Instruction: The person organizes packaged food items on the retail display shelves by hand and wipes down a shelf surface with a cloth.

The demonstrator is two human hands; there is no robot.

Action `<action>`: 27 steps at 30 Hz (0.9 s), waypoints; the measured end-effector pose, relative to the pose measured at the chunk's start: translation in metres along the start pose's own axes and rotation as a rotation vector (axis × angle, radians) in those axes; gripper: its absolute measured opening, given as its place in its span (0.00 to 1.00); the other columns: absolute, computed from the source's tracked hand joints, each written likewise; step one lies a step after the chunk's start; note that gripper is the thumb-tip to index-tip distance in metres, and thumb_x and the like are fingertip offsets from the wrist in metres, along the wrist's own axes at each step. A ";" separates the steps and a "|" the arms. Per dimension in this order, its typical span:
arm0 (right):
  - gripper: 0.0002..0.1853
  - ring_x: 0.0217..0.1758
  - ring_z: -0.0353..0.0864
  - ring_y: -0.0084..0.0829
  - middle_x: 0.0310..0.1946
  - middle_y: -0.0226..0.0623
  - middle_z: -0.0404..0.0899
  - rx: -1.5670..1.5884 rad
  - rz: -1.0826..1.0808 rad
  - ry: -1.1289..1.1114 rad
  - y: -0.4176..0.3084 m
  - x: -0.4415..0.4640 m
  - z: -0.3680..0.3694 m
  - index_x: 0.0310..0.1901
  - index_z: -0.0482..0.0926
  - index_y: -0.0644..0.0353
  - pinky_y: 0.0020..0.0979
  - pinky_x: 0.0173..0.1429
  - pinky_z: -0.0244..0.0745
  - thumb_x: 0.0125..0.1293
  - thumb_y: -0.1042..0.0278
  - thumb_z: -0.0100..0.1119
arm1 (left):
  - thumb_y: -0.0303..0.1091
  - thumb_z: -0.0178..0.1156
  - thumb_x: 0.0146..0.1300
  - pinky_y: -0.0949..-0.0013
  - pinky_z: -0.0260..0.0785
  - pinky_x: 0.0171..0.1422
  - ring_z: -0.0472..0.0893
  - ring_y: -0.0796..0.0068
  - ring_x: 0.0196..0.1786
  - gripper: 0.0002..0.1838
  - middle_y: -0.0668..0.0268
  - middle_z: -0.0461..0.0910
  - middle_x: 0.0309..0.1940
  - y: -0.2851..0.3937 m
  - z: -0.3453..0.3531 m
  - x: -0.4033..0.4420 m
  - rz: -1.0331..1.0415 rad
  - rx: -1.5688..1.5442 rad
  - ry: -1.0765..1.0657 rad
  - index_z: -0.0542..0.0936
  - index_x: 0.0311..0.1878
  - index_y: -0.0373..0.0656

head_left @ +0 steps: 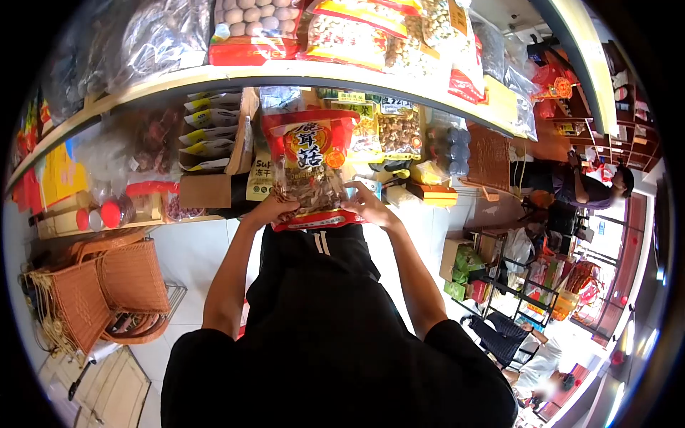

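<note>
A red and gold bag of dried mushrooms, with large Chinese characters on its front, is held upright before my body. My left hand grips its lower left side, the thumb lying over the front. On the lower right side, my right hand pinches the bag with bent fingers. Its top reaches up in front of the lower shelf. Just behind it stand a yellow-labelled bag and a bag of brown dried mushrooms. The fingers behind the bag are hidden.
The upper shelf edge runs across above my hands, with bagged nuts on it. A carton of pouches and red-lidded jars sit left. Wicker baskets stand lower left. Two people are at the right, one in dark clothing.
</note>
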State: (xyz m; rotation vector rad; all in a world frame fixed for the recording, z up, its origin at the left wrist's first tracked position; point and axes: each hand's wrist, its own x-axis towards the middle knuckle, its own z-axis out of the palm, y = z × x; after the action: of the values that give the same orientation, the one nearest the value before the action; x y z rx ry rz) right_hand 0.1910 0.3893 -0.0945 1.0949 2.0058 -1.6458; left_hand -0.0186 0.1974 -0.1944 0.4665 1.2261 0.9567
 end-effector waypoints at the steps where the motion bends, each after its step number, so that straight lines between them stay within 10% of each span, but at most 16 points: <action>1: 0.34 0.38 0.72 0.29 0.32 0.37 0.73 -0.052 -0.004 0.003 -0.005 -0.012 -0.001 0.62 0.62 0.58 0.32 0.44 0.68 0.60 0.52 0.64 | 0.40 0.65 0.58 0.76 0.69 0.36 0.77 0.83 0.39 0.22 0.71 0.80 0.41 0.008 0.009 -0.011 0.032 -0.054 0.025 0.75 0.53 0.42; 4: 0.34 0.37 0.72 0.28 0.31 0.36 0.72 -0.104 -0.018 0.018 -0.013 -0.042 -0.001 0.63 0.61 0.58 0.31 0.44 0.68 0.61 0.51 0.63 | 0.40 0.65 0.58 0.81 0.64 0.27 0.76 0.87 0.36 0.20 0.72 0.80 0.40 0.025 0.033 -0.033 0.088 -0.129 0.058 0.76 0.51 0.43; 9: 0.45 0.49 0.74 0.33 0.51 0.42 0.71 0.505 -0.107 -0.090 0.011 -0.066 -0.025 0.69 0.52 0.54 0.36 0.56 0.71 0.57 0.43 0.64 | 0.28 0.68 0.55 0.75 0.72 0.48 0.78 0.79 0.46 0.31 0.67 0.78 0.46 0.021 0.045 -0.051 0.326 -0.241 0.079 0.66 0.61 0.39; 13: 0.52 0.75 0.48 0.38 0.72 0.42 0.47 0.755 -0.198 -0.126 0.043 -0.047 -0.011 0.73 0.39 0.59 0.40 0.73 0.50 0.59 0.41 0.61 | 0.25 0.67 0.55 0.73 0.73 0.50 0.79 0.78 0.44 0.35 0.64 0.79 0.41 0.044 0.058 -0.064 0.262 -0.181 0.063 0.61 0.63 0.34; 27: 0.42 0.67 0.61 0.32 0.64 0.40 0.62 0.901 -0.421 0.095 0.034 -0.087 0.018 0.70 0.49 0.62 0.34 0.69 0.57 0.62 0.56 0.62 | 0.30 0.67 0.57 0.72 0.71 0.52 0.79 0.78 0.46 0.24 0.63 0.80 0.42 0.083 0.083 -0.110 0.283 0.125 0.095 0.69 0.53 0.32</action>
State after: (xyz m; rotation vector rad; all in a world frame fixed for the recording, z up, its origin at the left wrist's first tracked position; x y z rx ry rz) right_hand 0.2689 0.3429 -0.0644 1.0313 1.6030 -2.9203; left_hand 0.0249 0.1682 -0.0429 0.7143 1.3337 1.1559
